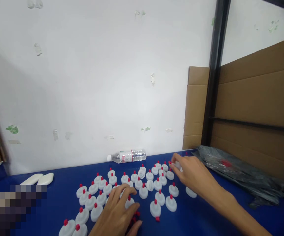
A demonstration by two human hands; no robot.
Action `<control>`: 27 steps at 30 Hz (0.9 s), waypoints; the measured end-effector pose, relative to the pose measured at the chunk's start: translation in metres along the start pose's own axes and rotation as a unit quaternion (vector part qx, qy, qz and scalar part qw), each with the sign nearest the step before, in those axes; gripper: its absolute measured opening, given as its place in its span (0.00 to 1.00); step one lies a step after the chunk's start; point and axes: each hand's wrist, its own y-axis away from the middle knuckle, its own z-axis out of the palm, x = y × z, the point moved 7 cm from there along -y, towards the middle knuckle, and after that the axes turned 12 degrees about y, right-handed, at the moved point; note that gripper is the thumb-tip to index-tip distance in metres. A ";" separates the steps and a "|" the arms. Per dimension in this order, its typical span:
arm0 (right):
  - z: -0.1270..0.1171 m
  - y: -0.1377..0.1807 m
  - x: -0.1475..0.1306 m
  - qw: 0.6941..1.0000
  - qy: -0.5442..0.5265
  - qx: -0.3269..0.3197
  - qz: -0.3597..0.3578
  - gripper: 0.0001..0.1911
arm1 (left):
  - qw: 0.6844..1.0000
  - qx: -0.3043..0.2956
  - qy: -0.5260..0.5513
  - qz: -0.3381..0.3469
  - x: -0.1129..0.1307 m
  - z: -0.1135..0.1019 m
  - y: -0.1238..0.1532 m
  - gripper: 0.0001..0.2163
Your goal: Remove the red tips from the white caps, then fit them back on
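Many white oval caps, each with a small red tip, stand in loose rows on the blue tabletop (53,200). My right hand (189,168), at the far right of the rows, pinches one white cap with a red tip (178,166); my fingers partly cover it. Over the front middle of the group, my left hand (117,211) arches with its fingers apart. A white cap (129,203) shows beside its fingertips. Small red pieces (136,216) lie under its thumb side, partly hidden. Closer to me stands another white cap (155,208), with a loose red piece (157,219) at its base.
A clear plastic bottle (127,156) lies against the white wall. Two white, rounded flat objects (45,179) rest at the left. Dark plastic bags (237,173) are piled along the right edge, before cardboard panels (257,98) and a black metal post (214,72).
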 end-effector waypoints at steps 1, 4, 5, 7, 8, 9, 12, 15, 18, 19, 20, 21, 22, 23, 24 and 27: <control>0.003 -0.001 0.006 1.000 0.011 -0.015 0.011 0.10 | 1.000 -0.005 -0.004 -0.003 -0.001 0.003 0.001 0.11; 0.011 -0.002 0.017 0.997 0.031 -0.060 0.029 0.06 | 1.000 -0.002 -0.011 0.003 0.000 0.008 0.001 0.10; 0.014 -0.002 0.018 0.996 0.034 -0.074 0.031 0.06 | 1.000 0.005 -0.011 0.006 0.001 0.009 0.002 0.09; 0.019 -0.001 0.018 0.994 0.034 -0.103 0.030 0.05 | 1.000 0.022 -0.013 0.007 0.002 0.010 0.002 0.09; 0.022 -0.001 0.017 0.992 0.033 -0.116 0.028 0.04 | 0.999 0.029 -0.013 0.007 0.002 0.010 0.002 0.09; 0.024 -0.001 0.017 0.991 0.030 -0.127 0.026 0.04 | 0.999 0.032 -0.013 0.006 0.003 0.010 0.002 0.09; 0.028 -0.001 0.014 0.988 0.024 -0.150 0.023 0.03 | 0.999 0.036 -0.006 0.018 0.007 0.007 0.000 0.08; 0.027 -0.001 0.014 0.988 0.025 -0.151 0.034 0.05 | 0.997 0.052 0.000 0.058 0.015 0.000 -0.005 0.08; 0.022 0.001 0.019 0.989 0.031 -0.135 0.047 0.09 | 0.994 0.072 0.018 0.081 0.021 -0.010 -0.011 0.09; 0.021 0.002 0.022 0.989 0.030 -0.133 0.049 0.10 | 0.993 0.078 0.027 0.081 0.022 -0.012 -0.012 0.09; 0.020 0.003 0.025 0.989 0.028 -0.133 0.051 0.11 | 0.993 0.082 0.035 0.079 0.022 -0.014 -0.013 0.10; 0.020 0.004 0.029 0.989 0.026 -0.135 0.054 0.11 | 0.993 0.084 0.042 0.074 0.022 -0.015 -0.013 0.10; 0.020 0.005 0.032 0.989 0.024 -0.139 0.054 0.11 | 0.993 0.083 0.046 0.068 0.021 -0.015 -0.013 0.10; 0.020 0.006 0.035 0.988 0.024 -0.143 0.054 0.11 | 0.994 0.081 0.048 0.061 0.020 -0.015 -0.012 0.10; 0.020 0.008 0.038 0.987 0.025 -0.147 0.051 0.11 | 0.994 0.078 0.051 0.053 0.018 -0.015 -0.012 0.11; 0.022 0.012 0.039 0.985 0.030 -0.169 0.034 0.12 | 0.994 0.075 0.062 0.045 0.017 -0.015 -0.009 0.11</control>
